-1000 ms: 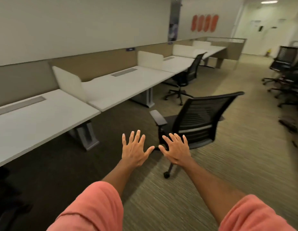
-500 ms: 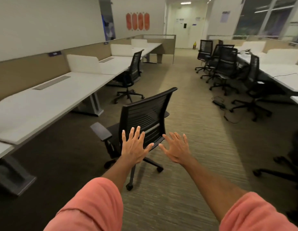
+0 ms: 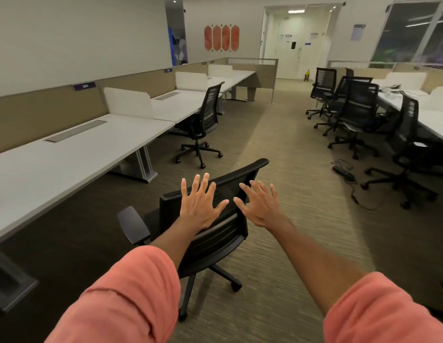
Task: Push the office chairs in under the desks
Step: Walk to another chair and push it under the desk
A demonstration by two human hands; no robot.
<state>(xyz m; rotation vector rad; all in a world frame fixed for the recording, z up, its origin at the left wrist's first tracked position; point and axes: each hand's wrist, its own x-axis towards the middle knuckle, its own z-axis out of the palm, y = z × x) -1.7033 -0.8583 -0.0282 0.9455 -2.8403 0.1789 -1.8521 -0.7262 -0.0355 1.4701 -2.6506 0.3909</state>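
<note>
grip slack, left hand [image 3: 199, 206], right hand [image 3: 260, 207] splayed before chair [image 3: 223, 240]

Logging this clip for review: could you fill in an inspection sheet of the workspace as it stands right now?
Surface: long white desks along the left wall; striped beige carpet.
Job's things: nearest black mesh office chair stands out in the aisle; second black mesh chair at the next desk's edge.
Clutter: nothing seen on the left desks.
Grips: left hand and right hand open, fingers spread at the nearest chair's backrest; contact unclear.
Cables: black power strip with cord on the carpet, right.
Surroundings: orange wall panels, white far door, more black chairs right.
</note>
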